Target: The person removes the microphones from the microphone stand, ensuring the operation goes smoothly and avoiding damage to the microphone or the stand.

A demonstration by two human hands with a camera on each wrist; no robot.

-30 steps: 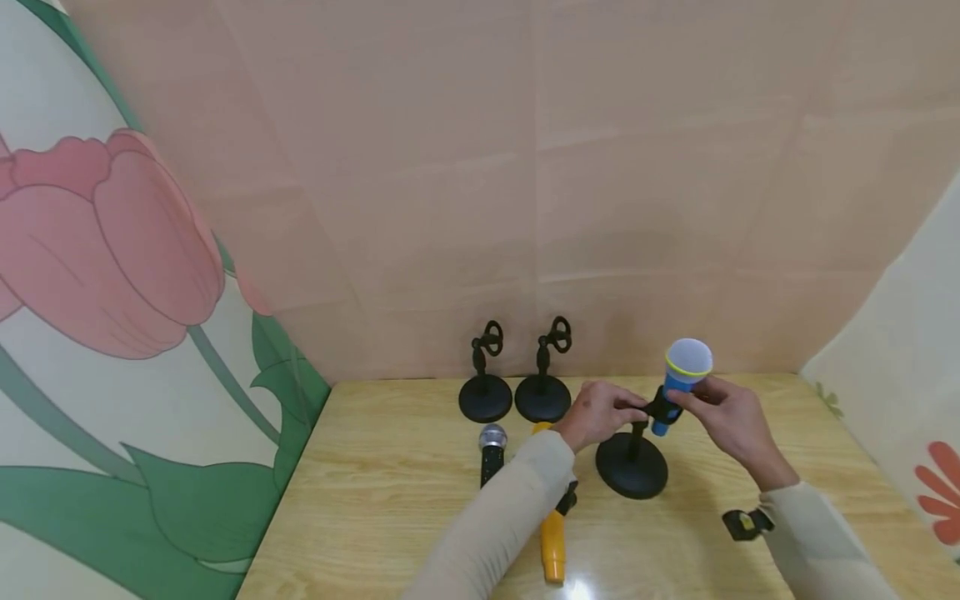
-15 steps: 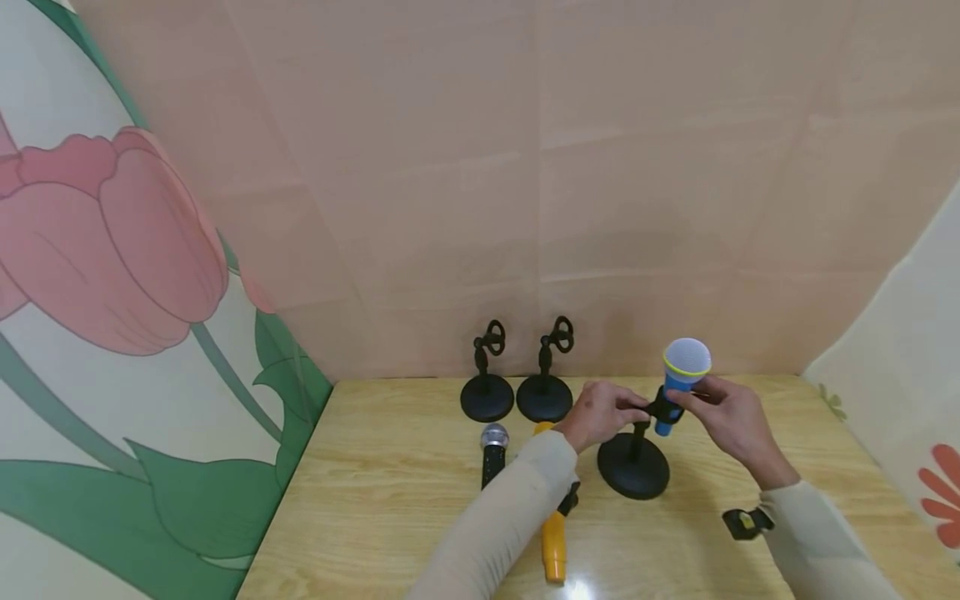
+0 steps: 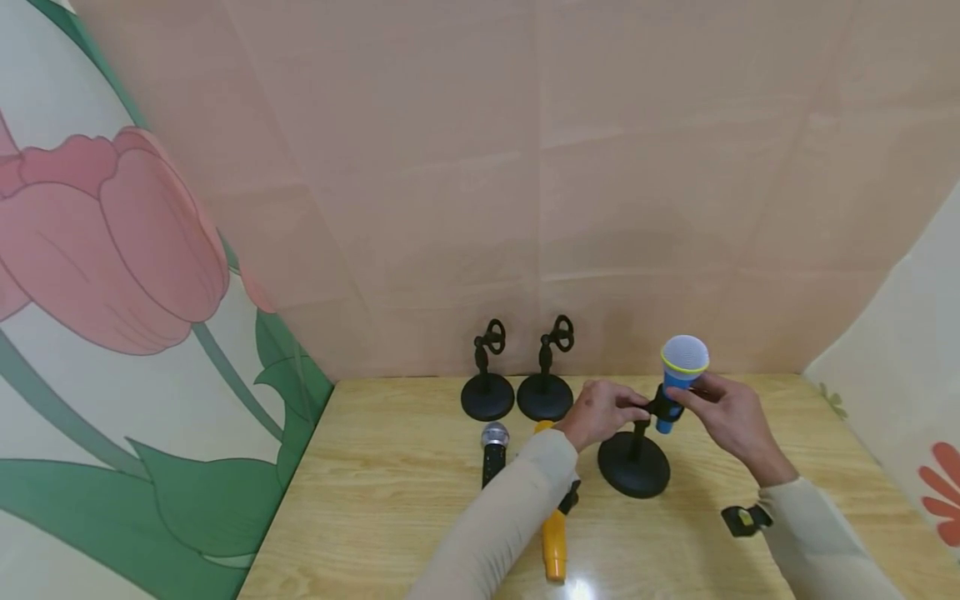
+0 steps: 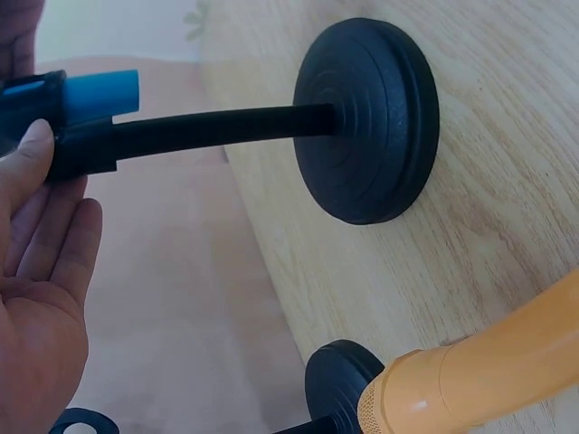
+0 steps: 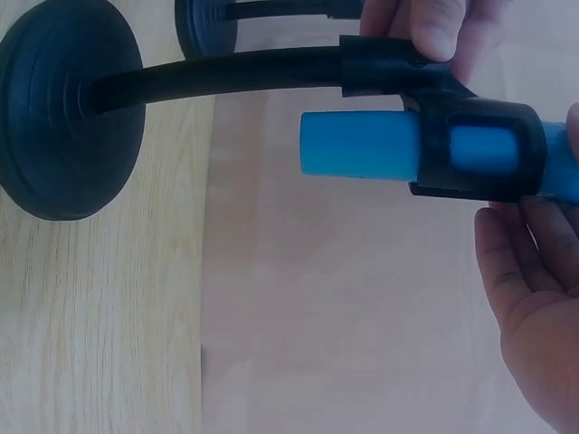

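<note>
A blue microphone (image 3: 681, 371) with a pale grille head sits tilted in the clip of a black desk stand (image 3: 633, 468) on the wooden table (image 3: 390, 500). My left hand (image 3: 603, 410) pinches the stand's clip from the left; in the left wrist view its thumb (image 4: 32, 158) presses the clip (image 4: 63, 145) above the round base (image 4: 366, 122). My right hand (image 3: 723, 408) holds the microphone's body from the right. In the right wrist view the blue handle (image 5: 362, 145) pokes through the clip (image 5: 470, 149), with my right hand (image 5: 529, 271) under it.
Two empty black stands (image 3: 487, 392) (image 3: 544, 392) stand at the back by the wall. A black microphone with a silver head (image 3: 492, 450) and an orange microphone (image 3: 553, 542) lie left of the held stand. A small black and yellow piece (image 3: 742, 518) lies by my right sleeve.
The blue microphone has shifted very slightly up and to the left in the clip. Both hands keep the same hold.
</note>
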